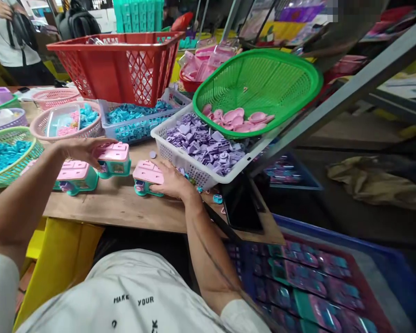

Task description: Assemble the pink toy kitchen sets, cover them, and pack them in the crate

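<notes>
My left hand point(85, 150) is closed on the left end of a boxy plastic toy with a pink top and teal body point(116, 159), its fingers along the pink top and the thumb lower down. A second toy of the same kind point(147, 175) stands to the right, and my right hand point(174, 179) grips it by its right side. Under my left forearm is another pink-and-teal toy point(76, 175), partly touching the first. A small purple disc point(153, 154) lies on the wooden table point(125, 210), just behind the right-hand toy.
A white basket of purple parts point(194, 173) stands beyond my right hand, a green basket with pink pieces point(284, 83) tilted on it. Behind are a red crate point(100, 69) and blue parts point(131, 118). A dark phone-like slab point(242, 208) and metal bar point(350, 88) are at right.
</notes>
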`<state>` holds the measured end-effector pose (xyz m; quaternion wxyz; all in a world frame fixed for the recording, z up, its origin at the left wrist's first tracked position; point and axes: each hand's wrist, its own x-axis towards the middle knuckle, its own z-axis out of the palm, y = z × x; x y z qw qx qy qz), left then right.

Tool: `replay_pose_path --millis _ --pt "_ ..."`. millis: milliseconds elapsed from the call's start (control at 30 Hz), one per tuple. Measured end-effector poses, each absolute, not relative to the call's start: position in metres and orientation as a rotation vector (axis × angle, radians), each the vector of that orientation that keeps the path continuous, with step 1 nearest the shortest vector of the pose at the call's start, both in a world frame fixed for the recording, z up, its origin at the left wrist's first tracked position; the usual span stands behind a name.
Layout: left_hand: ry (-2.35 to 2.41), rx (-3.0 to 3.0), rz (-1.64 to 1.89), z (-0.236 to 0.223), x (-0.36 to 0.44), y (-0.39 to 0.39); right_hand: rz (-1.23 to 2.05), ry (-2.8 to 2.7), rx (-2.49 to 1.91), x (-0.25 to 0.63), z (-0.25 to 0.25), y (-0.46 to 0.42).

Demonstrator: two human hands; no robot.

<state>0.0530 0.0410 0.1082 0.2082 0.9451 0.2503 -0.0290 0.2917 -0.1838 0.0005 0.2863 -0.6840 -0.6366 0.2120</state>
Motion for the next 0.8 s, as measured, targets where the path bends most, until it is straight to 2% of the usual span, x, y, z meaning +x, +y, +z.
replay_pose_path --millis 133,467,633,700,800 --pt "0.684 2.625 -0.422 0.087 0.057 0.047 0.575 -1.678 -1.839 0.296 -0.002 -0.182" --pt "0.682 2.850 -0.126 0.052 0.050 0.035 0.505 -1.812 -1.952 0.256 0.014 -0.152" --pt "0.426 2.928 0.135 0.052 0.052 0.062 0.012 -1.805 -1.840 0.315 0.050 -0.162" --pt "0.306 2.943 0.278 0.067 0.078 0.059 -0.161 -1.686 -2.004 0.353 0.065 -0.163" --pt "0.238 2.903 0.347 0.091 0.144 0.031 -0.206 -1.602 -2.336 0.396 0.073 -0.155"
